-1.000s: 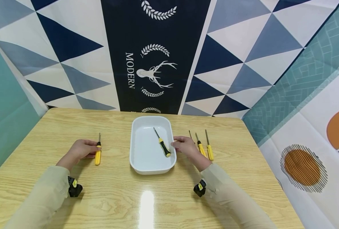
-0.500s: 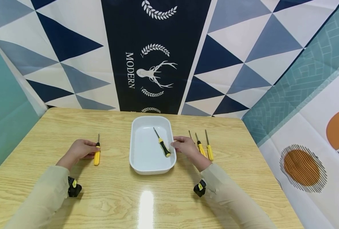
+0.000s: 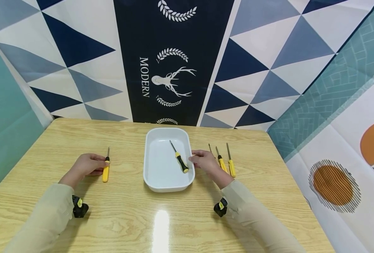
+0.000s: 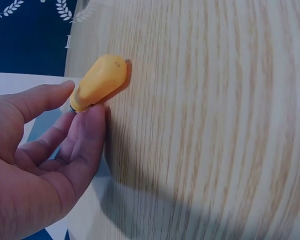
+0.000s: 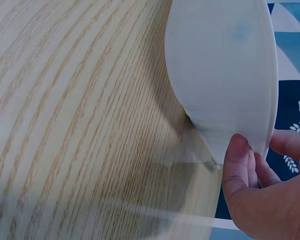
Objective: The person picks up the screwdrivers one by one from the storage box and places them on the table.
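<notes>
My left hand (image 3: 85, 166) pinches a screwdriver with a yellow handle (image 3: 106, 173) between thumb and fingers, at the handle's upper end. Its blade points toward the back of the table. Up close in the left wrist view, the yellow handle (image 4: 102, 80) is at or just above the wood. My right hand (image 3: 207, 163) grips the right rim of a white dish (image 3: 152, 186), thumb over the edge and fingers against the outer wall (image 5: 225, 75). Inside the dish lies a screwdriver with a black and yellow handle (image 3: 181, 162), tip toward the back.
Right of the dish lie a yellow-and-black screwdriver (image 3: 222, 164), a yellow screwdriver (image 3: 232, 168) and a thin blade (image 3: 210, 147) partly hidden by my right hand. The wooden table (image 3: 126, 218) ends at a patterned cloth wall (image 3: 164, 70).
My left hand has slid slightly to the left with the yellow screwdriver. The right hand and the dish stay in place.
</notes>
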Tool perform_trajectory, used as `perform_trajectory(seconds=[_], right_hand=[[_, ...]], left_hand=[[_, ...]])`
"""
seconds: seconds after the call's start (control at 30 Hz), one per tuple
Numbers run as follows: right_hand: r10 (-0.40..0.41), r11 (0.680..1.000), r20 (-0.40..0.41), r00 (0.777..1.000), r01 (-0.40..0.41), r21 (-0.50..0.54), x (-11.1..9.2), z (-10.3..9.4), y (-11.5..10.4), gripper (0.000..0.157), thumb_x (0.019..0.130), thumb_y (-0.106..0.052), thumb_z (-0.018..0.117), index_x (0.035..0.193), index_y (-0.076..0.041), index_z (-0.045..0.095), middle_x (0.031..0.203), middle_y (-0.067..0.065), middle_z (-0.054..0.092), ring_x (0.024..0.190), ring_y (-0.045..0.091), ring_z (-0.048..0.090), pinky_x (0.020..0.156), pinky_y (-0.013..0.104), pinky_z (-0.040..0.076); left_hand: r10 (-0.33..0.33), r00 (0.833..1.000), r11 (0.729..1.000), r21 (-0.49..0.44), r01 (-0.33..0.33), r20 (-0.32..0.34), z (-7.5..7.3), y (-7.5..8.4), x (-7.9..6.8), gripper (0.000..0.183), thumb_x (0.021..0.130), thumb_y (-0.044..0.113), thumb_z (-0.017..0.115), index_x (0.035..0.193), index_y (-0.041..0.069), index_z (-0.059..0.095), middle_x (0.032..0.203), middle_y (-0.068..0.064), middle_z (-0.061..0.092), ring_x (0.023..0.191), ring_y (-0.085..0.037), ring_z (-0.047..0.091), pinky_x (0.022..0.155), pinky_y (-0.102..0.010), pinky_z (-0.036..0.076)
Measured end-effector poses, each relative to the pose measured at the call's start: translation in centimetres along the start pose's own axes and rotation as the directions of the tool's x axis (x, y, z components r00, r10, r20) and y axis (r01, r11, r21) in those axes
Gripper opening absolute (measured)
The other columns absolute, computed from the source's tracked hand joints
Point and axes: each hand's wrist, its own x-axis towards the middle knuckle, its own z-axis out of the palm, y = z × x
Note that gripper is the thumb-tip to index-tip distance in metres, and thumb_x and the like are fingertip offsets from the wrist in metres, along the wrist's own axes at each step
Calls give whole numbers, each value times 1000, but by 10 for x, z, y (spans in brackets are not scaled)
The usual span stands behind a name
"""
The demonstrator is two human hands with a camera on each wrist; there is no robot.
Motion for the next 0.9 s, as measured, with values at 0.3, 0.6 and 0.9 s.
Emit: perform_trajectory(seconds=[0.3,0.6,0.9], right_hand=[[9,1000,-14,1000,-9,-2,2,0,-1,39,90,-17,61,127,-6,55,124,14,58,101,22,61,89,36,53],[5,1000,-15,1000,-5,-13,1,0,0,39,90,-16,61,127,-5,55,123,16,58,100,23,62,87,36,54],[5,1000,-6,1000,-5,0,1,1,0,39,90,-15,61,127,-5,55,122,15,58,102,23,61,89,36,53]], left_hand=[[26,999,1000,5,-26,-35,-4,-1,-1,57,91,24,60,133,-10,41,106,-8,61,81,-6,59,76,-27,57],[104,992,994,-17,-105,-69,-6,-2,-1,61,92,33,58,136,-4,39,121,-16,54,92,-8,61,83,-28,55],[202,975,979,-23,-205,-98,-7,-2,-4,62,90,34,61,137,-2,40,114,-7,54,84,4,57,80,-24,55]])
